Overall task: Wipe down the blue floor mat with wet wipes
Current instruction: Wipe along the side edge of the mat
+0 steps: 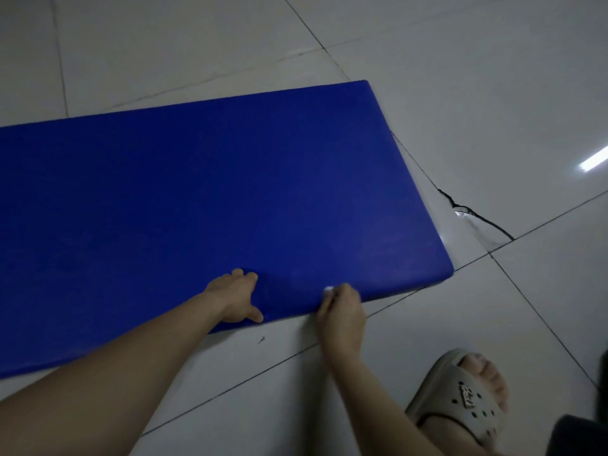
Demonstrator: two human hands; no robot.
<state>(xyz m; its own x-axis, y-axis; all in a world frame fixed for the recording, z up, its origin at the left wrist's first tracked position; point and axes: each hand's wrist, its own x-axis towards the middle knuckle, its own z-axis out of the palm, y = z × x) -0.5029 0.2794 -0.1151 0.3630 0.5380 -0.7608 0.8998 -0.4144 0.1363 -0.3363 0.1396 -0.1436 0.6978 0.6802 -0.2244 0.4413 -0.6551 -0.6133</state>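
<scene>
Left hand (237, 297) lies palm-down on the blue mat (197, 192), close to its near edge: fingers straight & together, thumb spread to the side, holding nothing. Right hand (342, 311) is near it to the right, at the same edge, fingers curled & pinching a small bunched white wet wipe (328, 290). The wipe touches the mat top right by the edge. Both forearms are bare, coming in from the bottom of the view

Mat lies flat on the tiled floor (460, 77) w/ its right end & both right corners in view; the left end runs out of frame. It's thick enough that a side wall shows along the near edge at right. Tiles are pale & glossy w/ dark grout lines. A cracked tile (468, 212) sits just beside the mat's right end, w/ a light reflection (592, 161) further right. Foot in a grey slipper (460, 399) w/ holes stands on the floor bottom right, apart from the mat
</scene>
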